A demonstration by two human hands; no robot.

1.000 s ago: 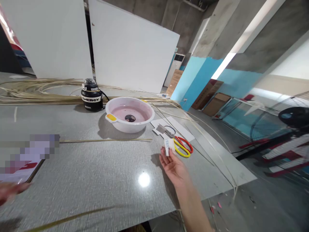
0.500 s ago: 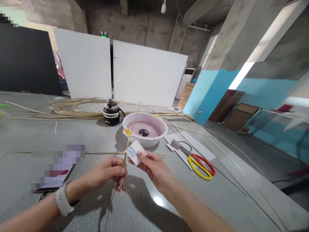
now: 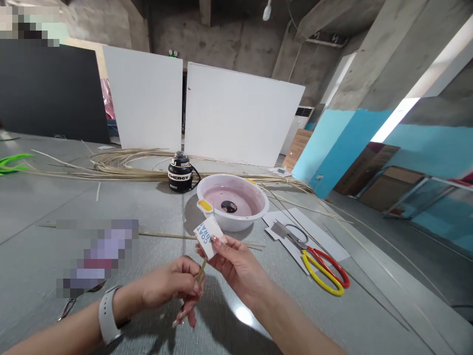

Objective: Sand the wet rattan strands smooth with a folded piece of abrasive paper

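My left hand (image 3: 177, 283) is closed on a thin, greenish-tan cane strip (image 3: 201, 270), pinched between thumb and fingers above the tabletop. Just up and to the right, my right hand (image 3: 236, 259) grips a small piece of sandpaper (image 3: 207, 235), its white back showing blue print. The strip runs up to the paper's lower edge, and its upper part is hidden or too faint to make out. Behind the hands stands a white basin (image 3: 240, 224) of pinkish water, a dark round thing (image 3: 229, 206) inside it.
Scissors (image 3: 321, 268) with red and yellow handles lie on white sheets (image 3: 325, 241) at right. A black jar-shaped bottle (image 3: 180, 175) stands left of the basin, before long coiled canes (image 3: 121, 162). A blurred-out flat object (image 3: 107, 256) lies at left. Another cane (image 3: 166, 235) crosses the table.
The view has swung left, so the scene sits further right. My left hand is lower, further from the basin. The strip no longer shows above the sandpaper.
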